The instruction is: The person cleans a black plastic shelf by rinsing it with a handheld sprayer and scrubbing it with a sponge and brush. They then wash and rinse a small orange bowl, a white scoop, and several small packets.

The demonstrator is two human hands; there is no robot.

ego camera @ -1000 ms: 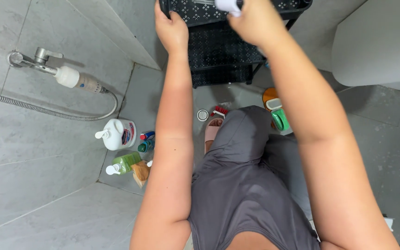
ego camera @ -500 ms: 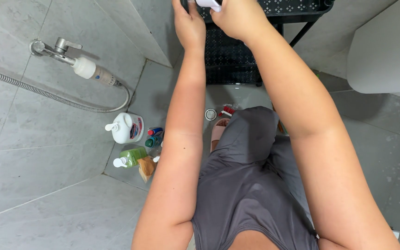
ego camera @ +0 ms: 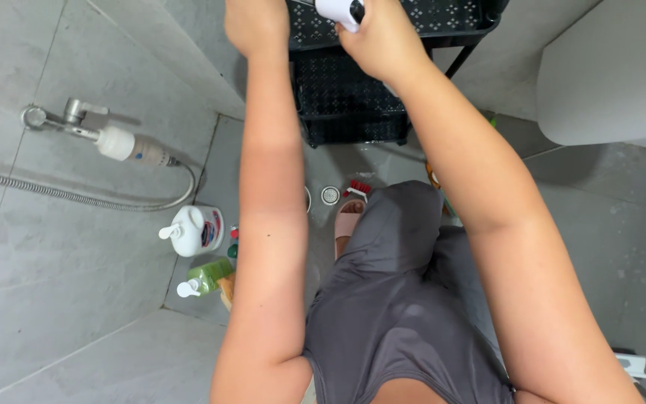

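A black perforated tiered rack (ego camera: 342, 90) stands against the grey tiled wall at the top of the head view. My right hand (ego camera: 383, 41) is shut on a white handheld sprayer (ego camera: 342, 10) held over the rack's top shelf. My left hand (ego camera: 256, 22) rests at the rack's top left corner, partly cut off by the frame edge, so its grip is unclear. Both arms reach forward over my grey clothing.
A wall tap with a white filter (ego camera: 117, 142) and metal hose (ego camera: 54, 196) is at left. On the floor stand a white pump bottle (ego camera: 192, 230), a green pump bottle (ego camera: 203, 278), a floor drain (ego camera: 330, 195) and a red brush (ego camera: 357, 187). A white toilet (ego camera: 611, 75) is at right.
The view shifted, moving the rack and hands slightly left. My right hand now holds the sprayer nearer the rack's middle, and my left hand sits further left at its corner.
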